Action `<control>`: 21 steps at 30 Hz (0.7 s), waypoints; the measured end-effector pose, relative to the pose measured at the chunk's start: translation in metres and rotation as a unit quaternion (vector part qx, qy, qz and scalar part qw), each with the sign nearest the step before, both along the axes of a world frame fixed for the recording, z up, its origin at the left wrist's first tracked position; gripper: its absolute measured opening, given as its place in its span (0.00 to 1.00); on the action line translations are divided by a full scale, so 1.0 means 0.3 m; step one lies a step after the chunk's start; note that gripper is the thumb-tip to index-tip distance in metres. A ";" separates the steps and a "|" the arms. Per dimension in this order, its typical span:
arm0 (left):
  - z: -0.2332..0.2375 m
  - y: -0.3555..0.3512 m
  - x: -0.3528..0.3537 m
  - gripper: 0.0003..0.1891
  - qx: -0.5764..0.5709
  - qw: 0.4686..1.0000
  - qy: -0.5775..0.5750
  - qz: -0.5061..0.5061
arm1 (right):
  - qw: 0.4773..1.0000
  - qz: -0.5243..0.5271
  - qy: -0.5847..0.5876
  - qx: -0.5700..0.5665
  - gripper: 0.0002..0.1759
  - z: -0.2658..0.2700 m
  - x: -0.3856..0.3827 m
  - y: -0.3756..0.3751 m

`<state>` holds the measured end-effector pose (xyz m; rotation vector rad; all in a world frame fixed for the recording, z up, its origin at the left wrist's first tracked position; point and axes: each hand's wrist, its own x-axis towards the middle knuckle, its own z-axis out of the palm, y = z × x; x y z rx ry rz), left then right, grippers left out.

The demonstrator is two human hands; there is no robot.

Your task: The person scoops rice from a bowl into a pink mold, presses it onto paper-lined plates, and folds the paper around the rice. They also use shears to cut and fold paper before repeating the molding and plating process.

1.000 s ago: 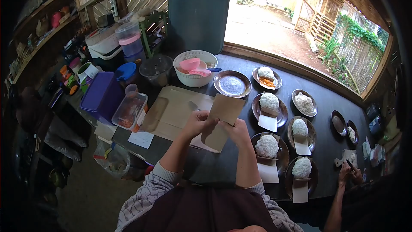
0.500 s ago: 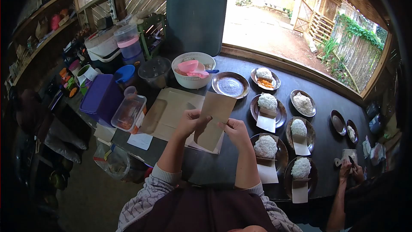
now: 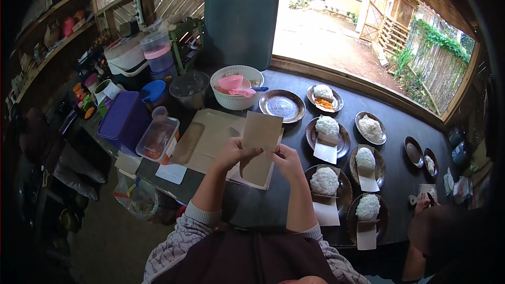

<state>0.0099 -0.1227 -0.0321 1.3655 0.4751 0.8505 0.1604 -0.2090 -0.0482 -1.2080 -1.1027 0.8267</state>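
Note:
A strip of brown paper (image 3: pixel 262 129) is held up over the table, bent across its middle. My left hand (image 3: pixel 236 156) pinches its left side with the thumb on top. On the right edge, the fingers of my right hand (image 3: pixel 287 161) are closed at the same height. Beneath and to the left lies a stack of larger brown paper sheets (image 3: pixel 206 135). Right of my hands, rice mounds (image 3: pixel 324 181) sit on brown plates (image 3: pixel 344 199), each with a folded paper piece (image 3: pixel 326 210) against it.
A brown plate (image 3: pixel 282 106) and a white basin (image 3: pixel 234 100) with pink scoops stand behind. Left are a clear tub (image 3: pixel 158 138) and a purple box (image 3: pixel 125 121). At far right, another person's hands (image 3: pixel 425 203) work at a small board (image 3: pixel 424 189); their head partly hides them.
The paper strip has gone from nearly flat to bent at its middle, its upper part tipped toward me. The other person's head has come into view at lower right.

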 end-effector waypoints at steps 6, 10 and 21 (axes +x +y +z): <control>-0.006 0.002 -0.006 0.07 0.036 0.997 0.064 -0.025 | 1.000 0.026 -0.002 -0.010 0.09 0.013 -0.001 -0.007; -0.006 0.003 -0.011 0.07 0.030 0.994 0.091 -0.050 | 0.999 0.042 -0.004 -0.019 0.11 0.025 -0.003 -0.014; -0.028 0.016 -0.001 0.07 0.059 0.994 0.089 -0.028 | 0.999 -0.010 -0.046 -0.024 0.10 -0.018 0.015 0.003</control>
